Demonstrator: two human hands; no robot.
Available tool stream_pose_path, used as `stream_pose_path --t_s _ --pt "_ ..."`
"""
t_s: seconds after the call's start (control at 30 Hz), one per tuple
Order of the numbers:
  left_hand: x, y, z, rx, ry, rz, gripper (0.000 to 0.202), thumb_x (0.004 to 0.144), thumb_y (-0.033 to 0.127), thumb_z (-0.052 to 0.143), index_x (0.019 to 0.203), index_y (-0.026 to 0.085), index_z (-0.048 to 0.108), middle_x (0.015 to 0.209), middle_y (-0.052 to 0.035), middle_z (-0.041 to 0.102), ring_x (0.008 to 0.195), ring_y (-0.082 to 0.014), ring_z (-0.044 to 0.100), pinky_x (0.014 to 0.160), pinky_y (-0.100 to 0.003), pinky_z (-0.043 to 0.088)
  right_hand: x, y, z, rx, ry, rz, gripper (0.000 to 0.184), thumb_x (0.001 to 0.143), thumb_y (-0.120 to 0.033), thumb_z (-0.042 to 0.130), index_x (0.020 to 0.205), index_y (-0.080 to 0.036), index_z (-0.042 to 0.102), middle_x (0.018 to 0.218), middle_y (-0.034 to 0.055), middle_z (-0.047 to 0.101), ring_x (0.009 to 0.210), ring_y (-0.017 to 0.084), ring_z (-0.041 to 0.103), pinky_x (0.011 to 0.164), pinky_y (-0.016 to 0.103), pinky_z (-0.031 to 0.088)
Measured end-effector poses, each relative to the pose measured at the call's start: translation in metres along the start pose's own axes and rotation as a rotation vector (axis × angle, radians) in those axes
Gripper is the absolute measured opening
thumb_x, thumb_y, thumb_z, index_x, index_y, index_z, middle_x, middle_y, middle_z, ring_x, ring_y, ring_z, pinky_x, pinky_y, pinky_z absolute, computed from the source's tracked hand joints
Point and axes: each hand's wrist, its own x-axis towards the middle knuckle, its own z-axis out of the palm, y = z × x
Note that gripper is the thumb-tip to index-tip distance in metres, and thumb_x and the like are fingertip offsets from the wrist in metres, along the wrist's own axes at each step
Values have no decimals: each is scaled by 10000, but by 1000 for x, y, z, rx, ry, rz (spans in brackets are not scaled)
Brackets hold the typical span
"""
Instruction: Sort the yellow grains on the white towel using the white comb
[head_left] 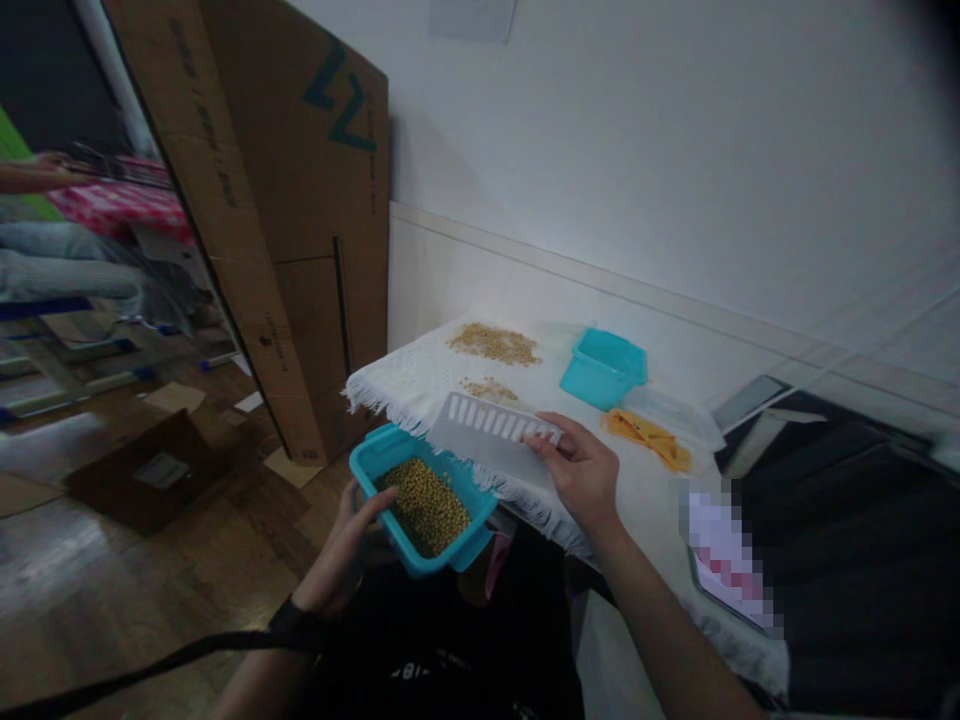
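Observation:
My left hand grips a turquoise tub half full of tan beans, held just below the near edge of the white-clothed table. My right hand pinches one end of a white slotted scraper that lies flat at the table edge, right above the tub. Two patches of loose beans lie on the cloth: a big one at the back and a small one close behind the scraper.
A second turquoise tub stands on the table with a clear lid and a yellow wrapper beside it. Dark devices lie at right. Tall cardboard sheets lean left. A box sits on the wooden floor.

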Motion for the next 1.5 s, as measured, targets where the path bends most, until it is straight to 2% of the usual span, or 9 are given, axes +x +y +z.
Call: stream_pose_path --t_s 0.13,0.23,0.37,0.53,0.7,0.97,1.17,1.37,1.5 --pt "-3 2 2 0 10 -4 975 751 480 874 1557 371 337 1357 -157 652 859 -304 787 740 -508 665 13 4 -13 0 162 -2 457 775 -490 826 1120 -192 788 841 65 804 726 237 763 677 338 617" --pt "-4 1 3 6 -3 5 969 764 477 864 1561 377 323 1344 -149 659 866 -308 786 731 -501 665 23 13 -26 -88 294 -5 490 753 -494 832 1121 -174 788 820 69 797 719 239 757 659 327 600" --pt "-2 -3 3 19 -15 10 939 764 504 855 1546 402 345 1361 -127 651 891 -300 783 711 -464 664 23 23 -34 -210 348 -54 424 797 -474 780 1105 -184 797 807 49 784 664 201 714 642 301 560" --pt "-4 -1 4 19 0 6 942 742 489 872 1531 387 369 1366 -141 649 886 -302 784 712 -487 667 15 29 -31 -300 328 -94 359 840 -455 744 1081 -197 810 748 9 733 573 142 600 603 268 501" --pt "-5 2 5 23 8 -13 950 735 475 875 1529 369 364 1388 -156 637 922 -321 775 747 -517 665 14 30 -32 -251 339 -74 393 829 -462 754 1104 -187 806 818 29 751 625 156 641 633 277 516" --pt "-3 1 5 5 -1 -14 978 727 472 887 1546 372 362 1369 -165 652 901 -331 785 759 -539 654 8 31 -32 -234 317 -42 417 820 -479 775 1110 -181 808 689 17 718 577 162 618 597 283 510" --pt "-4 1 4 8 -11 -4 965 731 492 885 1540 379 371 1355 -157 659 915 -331 788 748 -523 663 23 27 -19 -196 289 -78 400 830 -479 752 1108 -195 800 845 51 787 664 179 687 657 296 559" --pt "-1 -1 3 -1 5 2 1001 721 476 893 1563 369 361 1331 -162 671 873 -331 794 757 -540 661 35 24 -9 -219 200 -113 332 840 -437 731 1079 -221 809 997 60 810 730 184 705 738 313 581" --pt "2 -2 1 -10 21 -7 1037 703 471 911 1572 356 355 1380 -178 649 990 -364 778 784 -540 658 32 22 -7 -203 199 -108 332 832 -425 737 1079 -214 808 928 51 801 686 174 679 697 300 566"
